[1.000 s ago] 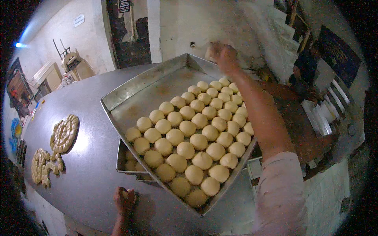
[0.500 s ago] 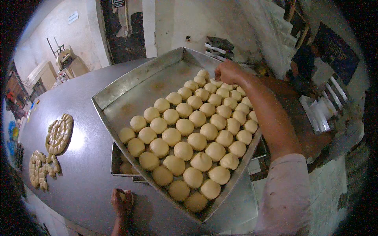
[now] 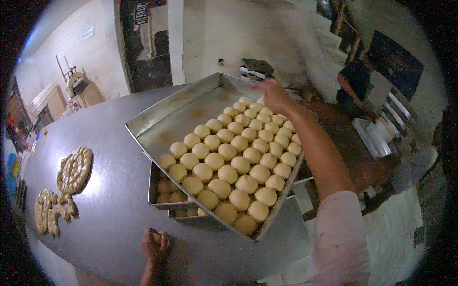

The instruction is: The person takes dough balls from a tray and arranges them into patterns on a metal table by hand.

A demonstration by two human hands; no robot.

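Note:
A metal baking tray holds rows of round dough balls, with bare metal along its far left side. At the tray's far rim is my right hand, its fingers bent over the edge and gripping it. My right forearm passes above the tray's right side. Nearer to me, my left hand rests low over the table, curled around a small pale dough piece that is mostly hidden by the fingers.
Under the tray sit other trays with dough balls. On the grey table, at left, lie a coil of cut dough pieces and a smaller cluster. Beyond the table at right, a person is near metal trays.
The loaded tray has shifted right and away from me, baring more of the trays beneath. My right hand has moved from beside the far dough balls to the rim. My left hand stays curled.

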